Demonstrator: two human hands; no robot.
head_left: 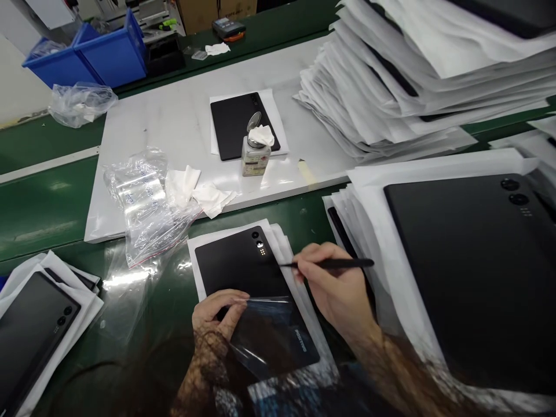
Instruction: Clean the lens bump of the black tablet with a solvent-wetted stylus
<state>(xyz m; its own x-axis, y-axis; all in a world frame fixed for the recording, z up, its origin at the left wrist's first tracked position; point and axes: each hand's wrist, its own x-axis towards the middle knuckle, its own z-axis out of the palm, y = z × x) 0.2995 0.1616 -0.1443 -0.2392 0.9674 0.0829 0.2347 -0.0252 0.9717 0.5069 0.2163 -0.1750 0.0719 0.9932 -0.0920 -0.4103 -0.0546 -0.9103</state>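
Black tablet (243, 260) is lower centre of frame, camera corner up, on white sheets (283, 240). Left hand (221, 313) has thumb and fingers pinched on the clear film (264, 333) over the tablet's lower half. Right hand (334, 284) has fingers closed round a thin black tool (343, 263), tip pointing at the tablet's right edge.

Risks, my read:
- Tip is hard-looking and close to the back: a slip could scratch it.
- Film looks thin and loose: uneven pull could crease it or trap dust.
- Bare fingers near the back: prints likely.
- Sheets under the tablet look loose: sideways push could make it slide.
- Right forearm is close to the right-hand stack (365, 260): a wide elbow swing could knock it.

Hard to make out: whether the tip touches the tablet or hangs just above; how much film lies flat versus lifted (glare, transparency). Left fingers hide part of the tablet's left edge. Lettering at its lower right too small to read. Dark blurred strands cover the bottom of frame; tablet at lower left (37, 330) is cut off.
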